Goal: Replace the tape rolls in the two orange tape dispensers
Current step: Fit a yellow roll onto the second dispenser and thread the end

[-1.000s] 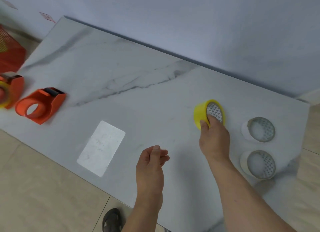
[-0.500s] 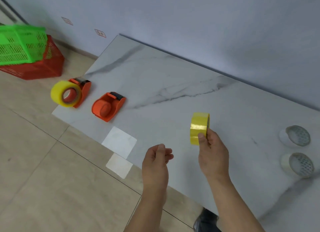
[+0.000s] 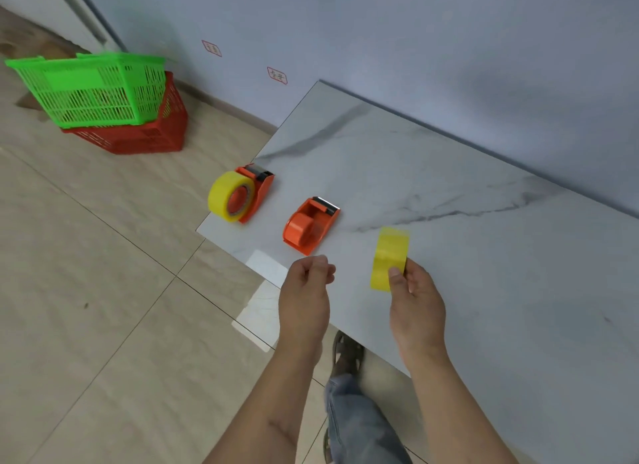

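Holding the yellow tape roll [image 3: 390, 258] upright on its edge, the right hand [image 3: 415, 302] has it pinched at the lower rim, thumb on the near face, the other fingers [image 3: 413, 279] tucked behind, and the roll is clear of the table [image 3: 484, 194], up in the air. Here is the relation that matters: the empty orange dispenser [image 3: 310, 225] lies ahead and to the left of that roll, near but not touching, its hub opening turned toward the person. The roll's hole runs roughly left to right, so I judge it needs turning to line up with that hub. The left hand [image 3: 306, 290] is the nearer one to the dispenser, hovering just this side of it with fingers loosely curled and nothing in them, well placed, I would say, to steady the body.

Further left, at the table's corner, the second dispenser [image 3: 257, 192] already carries a fat yellow roll [image 3: 230, 197].

Against half a second ago, the roll and the right hand sit closer to the empty dispenser, and the view has swung left: the two clear rolls at the far right have dropped out of sight, while the green basket [image 3: 93, 90] on the red basket [image 3: 145, 135] is further in.
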